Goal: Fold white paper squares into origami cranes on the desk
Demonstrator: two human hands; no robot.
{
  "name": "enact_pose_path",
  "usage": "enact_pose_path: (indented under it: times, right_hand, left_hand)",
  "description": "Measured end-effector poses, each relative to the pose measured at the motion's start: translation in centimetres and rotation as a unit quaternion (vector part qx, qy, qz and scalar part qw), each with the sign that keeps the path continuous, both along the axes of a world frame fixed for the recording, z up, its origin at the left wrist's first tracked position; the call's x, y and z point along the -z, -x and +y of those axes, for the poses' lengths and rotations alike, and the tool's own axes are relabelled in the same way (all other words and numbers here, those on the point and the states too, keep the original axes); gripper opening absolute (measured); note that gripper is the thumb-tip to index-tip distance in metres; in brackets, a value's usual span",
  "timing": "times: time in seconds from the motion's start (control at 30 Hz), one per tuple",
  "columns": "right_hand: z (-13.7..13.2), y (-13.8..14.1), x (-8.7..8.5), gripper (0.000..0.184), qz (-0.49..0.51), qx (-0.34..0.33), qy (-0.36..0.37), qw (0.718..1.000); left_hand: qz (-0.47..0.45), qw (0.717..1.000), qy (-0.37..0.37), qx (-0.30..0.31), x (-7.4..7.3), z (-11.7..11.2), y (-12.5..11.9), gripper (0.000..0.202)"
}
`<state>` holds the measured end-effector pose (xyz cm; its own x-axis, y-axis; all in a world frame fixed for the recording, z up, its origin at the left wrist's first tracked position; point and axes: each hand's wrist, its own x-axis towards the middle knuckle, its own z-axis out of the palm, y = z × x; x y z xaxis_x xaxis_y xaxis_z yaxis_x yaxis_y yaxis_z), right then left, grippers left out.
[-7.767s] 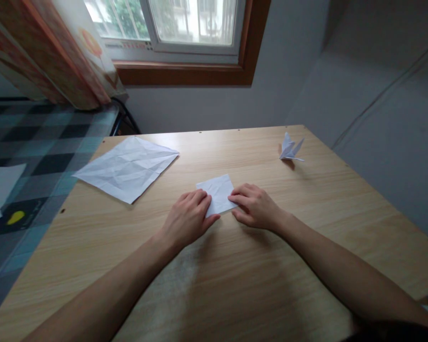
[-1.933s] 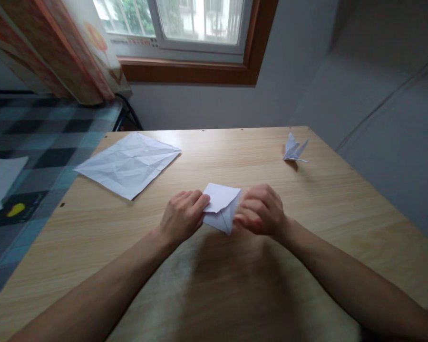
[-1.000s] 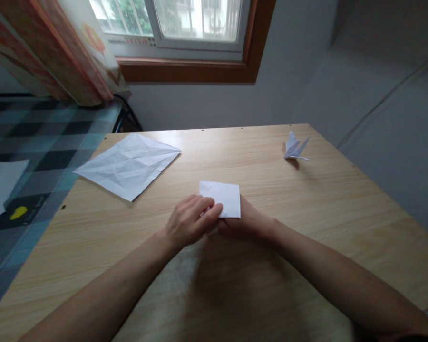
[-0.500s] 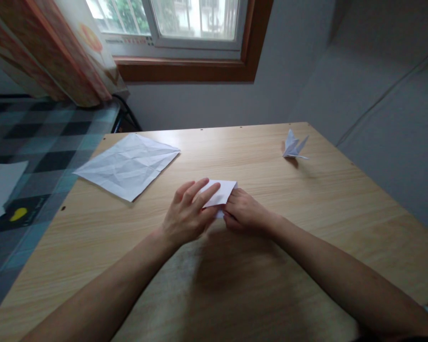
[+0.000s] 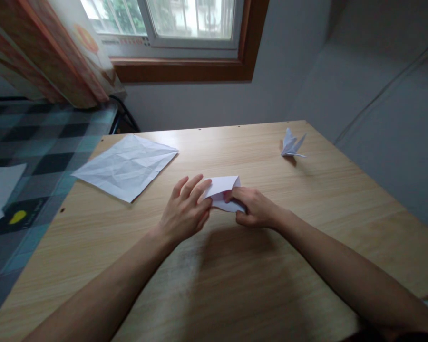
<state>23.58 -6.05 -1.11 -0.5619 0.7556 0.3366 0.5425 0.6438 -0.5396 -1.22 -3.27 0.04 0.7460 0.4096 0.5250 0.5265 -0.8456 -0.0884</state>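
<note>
Between my hands, at the middle of the table, is a piece of folded white paper (image 5: 221,184). Its upper layer stands lifted off the lower one, so a gap shows along the near side. My left hand (image 5: 187,206) holds the paper's left edge between thumb and index finger, the other fingers loosely spread. At the right, my right hand (image 5: 255,206) pinches the lower layer, its index finger reaching into the gap. The fold's inside is partly hidden by the fingers.
A creased white paper sheet (image 5: 126,166) lies flat at the table's back left. Toward the back right stands a folded paper crane (image 5: 290,144). The wooden table (image 5: 157,285) adjoins a checkered cloth surface (image 5: 53,137) on the left, with a curtain (image 5: 53,52) above.
My right hand has shifted right and drawn the lower layer outward, widening the gap between layers. My left fingers have slid back toward the paper's left edge.
</note>
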Motion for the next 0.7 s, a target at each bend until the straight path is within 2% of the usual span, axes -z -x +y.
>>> enact_pose_path:
  times: [0.1,0.23,0.37,0.5,0.7]
  right_hand:
    - [-0.1,0.2,0.2,0.036,0.013,-0.011,-0.003,1.000]
    - [-0.5,0.8,0.5,0.022,0.040,-0.019,-0.023,0.999]
    - [-0.8,1.4,0.6,0.020,0.056,0.001,-0.027,0.998]
    - [-0.6,1.6,0.6,0.026,0.053,0.003,-0.065,0.996]
    - [-0.3,1.8,1.2,0.027,0.048,-0.032,-0.110,0.992]
  left_hand:
    - [-0.013,1.000,-0.024,0.003,-0.1,-0.1,-0.1,0.008]
    - [-0.024,0.998,-0.048,0.017,-0.2,-0.3,-0.2,0.004]
    - [-0.021,0.999,-0.028,0.019,0.0,-0.1,-0.4,0.007]
    - [-0.062,0.998,0.016,-0.004,0.6,0.2,-0.6,0.031]
    - [-0.126,0.988,0.082,-0.021,1.4,0.8,-0.6,0.071]
